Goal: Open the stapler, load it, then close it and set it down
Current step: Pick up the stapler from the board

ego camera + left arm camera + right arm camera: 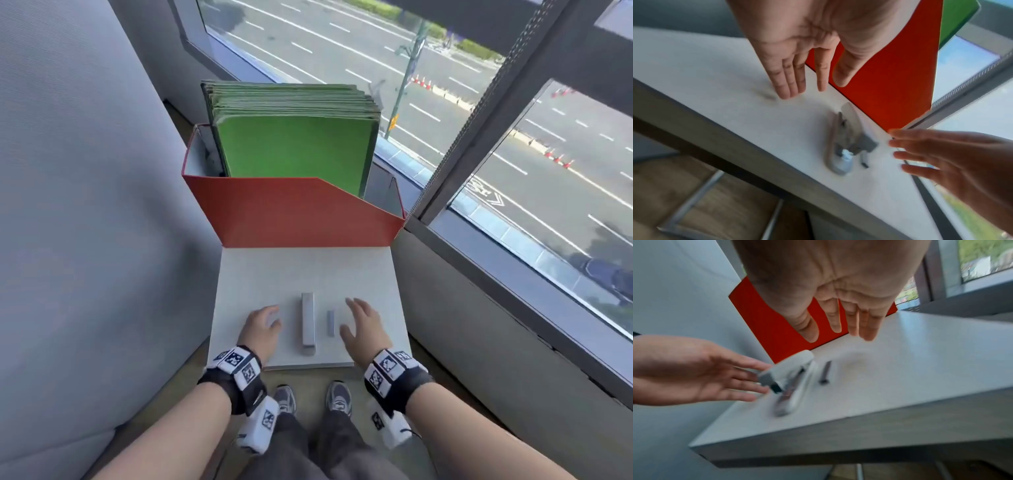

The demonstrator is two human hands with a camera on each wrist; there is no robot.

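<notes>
White table point(308, 270), stapler point(308, 323), empty hands beside

We see a pale grey stapler point(308, 323) with a darker grey end, and beside it a small dull-grey strip of staples point(330, 323), both on a white table point(308, 270). Behind stands a red-orange file box point(294, 212) holding bright green folders point(294, 147). Our wrist bands point(239, 368) are black with white blocks printed in black square-code patterns.
</notes>
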